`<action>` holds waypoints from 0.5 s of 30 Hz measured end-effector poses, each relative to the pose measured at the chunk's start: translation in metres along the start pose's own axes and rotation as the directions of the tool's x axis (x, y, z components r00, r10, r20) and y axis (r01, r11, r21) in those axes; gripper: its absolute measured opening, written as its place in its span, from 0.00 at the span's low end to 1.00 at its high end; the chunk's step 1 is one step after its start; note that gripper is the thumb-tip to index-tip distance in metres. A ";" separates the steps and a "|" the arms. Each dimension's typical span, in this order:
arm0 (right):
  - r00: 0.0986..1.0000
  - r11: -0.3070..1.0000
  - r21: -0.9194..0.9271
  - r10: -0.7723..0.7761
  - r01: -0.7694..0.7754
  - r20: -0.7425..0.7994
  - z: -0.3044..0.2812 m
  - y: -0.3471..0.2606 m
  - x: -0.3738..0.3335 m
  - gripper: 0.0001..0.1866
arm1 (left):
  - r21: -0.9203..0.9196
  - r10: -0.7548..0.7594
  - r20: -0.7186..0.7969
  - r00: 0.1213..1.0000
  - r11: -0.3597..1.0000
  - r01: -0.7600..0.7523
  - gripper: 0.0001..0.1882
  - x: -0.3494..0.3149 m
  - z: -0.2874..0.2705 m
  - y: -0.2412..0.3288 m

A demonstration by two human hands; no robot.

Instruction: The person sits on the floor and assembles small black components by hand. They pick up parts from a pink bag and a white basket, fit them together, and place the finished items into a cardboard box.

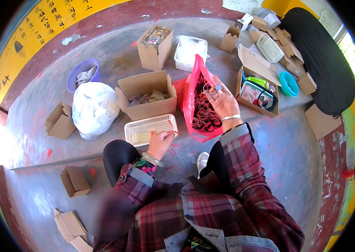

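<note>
Your right hand (223, 101) pinches small rings over red bag (196, 105); loose pinch risks drop. Your left hand (159, 145) grips white basket (150, 129) rim at ledge (60, 155); pull tips it off.

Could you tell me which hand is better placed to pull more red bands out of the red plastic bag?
The right hand: it hovers over the open red plastic bag, directly above the red bands. The left hand is lower, at the near edge of the white basket, beside the bag.
</note>
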State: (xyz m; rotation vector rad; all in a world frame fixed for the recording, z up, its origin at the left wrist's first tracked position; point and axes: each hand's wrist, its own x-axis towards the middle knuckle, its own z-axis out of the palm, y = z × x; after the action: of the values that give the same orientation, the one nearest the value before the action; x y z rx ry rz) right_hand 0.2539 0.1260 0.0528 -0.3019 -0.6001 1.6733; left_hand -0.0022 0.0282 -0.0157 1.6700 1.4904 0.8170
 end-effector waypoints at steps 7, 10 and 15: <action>0.998 0.997 0.033 0.067 -0.067 0.005 0.008 0.023 -0.005 0.21 | -0.044 -0.033 0.020 0.999 0.998 0.034 0.13 -0.002 -0.006 0.014; 0.997 0.997 -0.020 0.072 -0.072 0.000 0.004 0.023 -0.001 0.17 | -0.063 -0.006 -0.003 1.000 0.998 0.006 0.13 -0.002 -0.006 0.013; 0.994 0.995 -0.011 0.100 -0.101 -0.047 -0.011 0.023 0.005 0.09 | -0.080 -0.033 0.031 0.999 0.996 0.035 0.14 0.000 -0.007 0.013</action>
State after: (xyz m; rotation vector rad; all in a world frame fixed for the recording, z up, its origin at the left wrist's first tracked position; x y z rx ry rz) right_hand 0.2390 0.1306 0.0318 -0.3852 -0.5697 1.7546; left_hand -0.0018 0.0284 -0.0010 1.5867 1.4431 0.8203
